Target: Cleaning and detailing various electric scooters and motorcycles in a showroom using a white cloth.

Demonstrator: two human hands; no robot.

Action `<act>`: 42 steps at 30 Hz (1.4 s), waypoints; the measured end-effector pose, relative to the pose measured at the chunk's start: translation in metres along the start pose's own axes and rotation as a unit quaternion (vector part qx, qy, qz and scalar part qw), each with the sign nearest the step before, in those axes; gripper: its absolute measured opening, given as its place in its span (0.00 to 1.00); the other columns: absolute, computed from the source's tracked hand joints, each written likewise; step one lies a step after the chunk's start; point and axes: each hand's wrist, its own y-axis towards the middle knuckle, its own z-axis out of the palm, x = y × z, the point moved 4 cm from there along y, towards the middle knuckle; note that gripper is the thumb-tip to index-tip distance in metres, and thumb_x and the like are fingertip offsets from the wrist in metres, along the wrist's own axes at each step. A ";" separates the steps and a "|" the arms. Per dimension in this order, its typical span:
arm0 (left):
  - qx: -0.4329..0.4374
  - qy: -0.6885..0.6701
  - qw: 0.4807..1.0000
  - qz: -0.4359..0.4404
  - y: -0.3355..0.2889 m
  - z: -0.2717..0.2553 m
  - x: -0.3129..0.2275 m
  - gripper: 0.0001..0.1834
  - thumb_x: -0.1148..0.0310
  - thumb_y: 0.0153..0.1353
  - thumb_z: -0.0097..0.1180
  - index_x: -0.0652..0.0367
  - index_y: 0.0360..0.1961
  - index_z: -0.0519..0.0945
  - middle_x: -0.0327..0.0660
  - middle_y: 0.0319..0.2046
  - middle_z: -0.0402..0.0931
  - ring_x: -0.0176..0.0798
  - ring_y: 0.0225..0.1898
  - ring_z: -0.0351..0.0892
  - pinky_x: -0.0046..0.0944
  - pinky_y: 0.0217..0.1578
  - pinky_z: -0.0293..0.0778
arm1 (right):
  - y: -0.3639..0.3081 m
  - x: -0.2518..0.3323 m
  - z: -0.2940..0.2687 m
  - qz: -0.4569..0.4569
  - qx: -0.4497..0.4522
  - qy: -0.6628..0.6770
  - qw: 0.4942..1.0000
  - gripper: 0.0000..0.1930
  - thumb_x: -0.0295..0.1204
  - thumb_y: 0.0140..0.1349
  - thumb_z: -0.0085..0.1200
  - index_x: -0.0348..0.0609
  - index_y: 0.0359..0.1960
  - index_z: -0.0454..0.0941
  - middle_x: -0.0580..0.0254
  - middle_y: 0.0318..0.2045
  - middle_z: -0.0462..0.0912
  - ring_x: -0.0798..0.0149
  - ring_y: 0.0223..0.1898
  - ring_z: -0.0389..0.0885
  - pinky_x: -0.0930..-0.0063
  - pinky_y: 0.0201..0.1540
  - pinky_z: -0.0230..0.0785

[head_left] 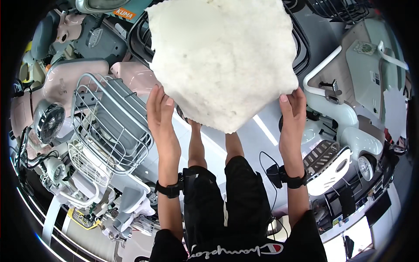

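A large white piece of fleecy cloth (222, 56) with ragged edges spreads out before me at the top of the view. Its lower edge comes to a blunt point in the middle. At the cloth's left edge, my left hand (161, 111) pinches it between thumb and fingers. Opposite, my right hand (293, 111) grips the right edge, with the thumb on the near face. The cloth hangs fairly flat between both hands and hides what lies behind it. Black straps with small devices circle both wrists.
Scooters crowd both sides. A grey wire basket (111, 124) is close on the left, beside a pink scooter (78, 78). On the right stand a pale green scooter (349, 120) and a white basket (329, 168). A black cable (276, 198) hangs by my right wrist.
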 end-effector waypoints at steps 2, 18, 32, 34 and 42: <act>0.030 -0.130 0.989 -0.069 0.008 0.007 0.012 0.26 0.64 0.71 0.54 0.68 0.64 0.67 0.45 0.61 0.71 0.39 0.64 0.69 0.42 0.64 0.63 | 0.001 -0.004 0.004 -0.016 0.012 0.017 1.000 0.31 0.34 0.66 0.62 0.32 0.64 0.62 0.45 0.59 0.70 0.58 0.62 0.69 0.62 0.67 0.59; 0.151 -0.142 0.951 -0.231 -0.108 -0.081 0.045 0.25 0.69 0.54 0.72 0.69 0.51 0.79 0.41 0.46 0.81 0.34 0.49 0.78 0.37 0.53 0.72 | -0.079 -0.044 -0.082 0.077 0.178 0.078 0.978 0.33 0.24 0.55 0.63 0.33 0.65 0.66 0.49 0.67 0.66 0.60 0.67 0.66 0.62 0.68 0.58; -0.068 -0.142 0.970 0.183 0.034 -0.017 -0.060 0.10 0.69 0.66 0.56 0.65 0.43 0.76 0.52 0.66 0.65 0.43 0.59 0.73 0.43 0.62 0.66 | 0.026 0.072 0.007 -0.093 -0.005 0.113 0.989 0.17 0.37 0.75 0.46 0.39 0.58 0.70 0.60 0.47 0.81 0.68 0.43 0.83 0.74 0.48 0.77; -0.041 -0.066 0.974 0.213 0.052 0.000 -0.056 0.10 0.69 0.68 0.54 0.65 0.44 0.77 0.50 0.62 0.70 0.40 0.58 0.74 0.41 0.60 0.67 | 0.029 0.063 0.014 -0.131 -0.014 0.039 0.990 0.18 0.35 0.71 0.56 0.39 0.56 0.70 0.60 0.46 0.80 0.72 0.47 0.78 0.76 0.49 0.72; -0.013 0.048 0.986 0.159 0.017 0.012 -0.024 0.16 0.68 0.67 0.59 0.65 0.50 0.72 0.44 0.53 0.70 0.36 0.54 0.70 0.37 0.58 0.63 | -0.005 0.047 0.006 -0.160 -0.009 -0.202 0.966 0.28 0.31 0.64 0.60 0.33 0.63 0.63 0.45 0.50 0.79 0.57 0.52 0.79 0.66 0.55 0.71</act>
